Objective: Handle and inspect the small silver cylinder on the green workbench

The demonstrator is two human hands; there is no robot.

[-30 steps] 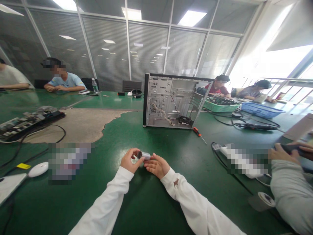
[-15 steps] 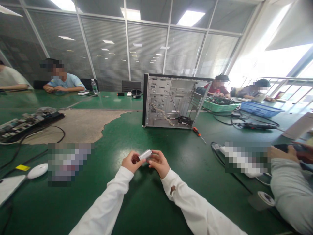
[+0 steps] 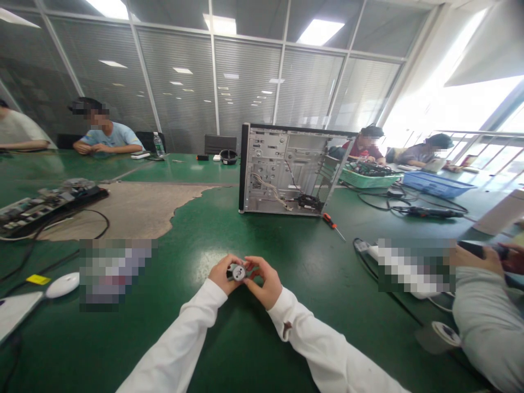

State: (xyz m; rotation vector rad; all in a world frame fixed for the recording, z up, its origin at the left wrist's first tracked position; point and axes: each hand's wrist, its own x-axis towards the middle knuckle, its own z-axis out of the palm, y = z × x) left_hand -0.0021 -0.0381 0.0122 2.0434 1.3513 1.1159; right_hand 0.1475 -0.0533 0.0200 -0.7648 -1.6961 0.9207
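Observation:
A small silver cylinder is held over the table in front of me, its round end turned towards the camera. That end is pale with a dark-marked centre; its exact kind I cannot make out. My left hand is closed around the cylinder from the left, hiding part of its side. From the right, the curved fingers and thumb of my right hand pinch at the cylinder's edge. Beyond both hands, an opened computer case stands on the green table, cables visible inside.
An orange-handled screwdriver lies beside the case. To the left are a circuit-board assembly and a white mouse. A power strip, a roll of tape and a co-worker's sleeve are at right. Green and blue baskets stand farther back.
The cylinder has turned from lying sideways, its long side showing, to facing its round end at me. Both hands have shifted slightly with it.

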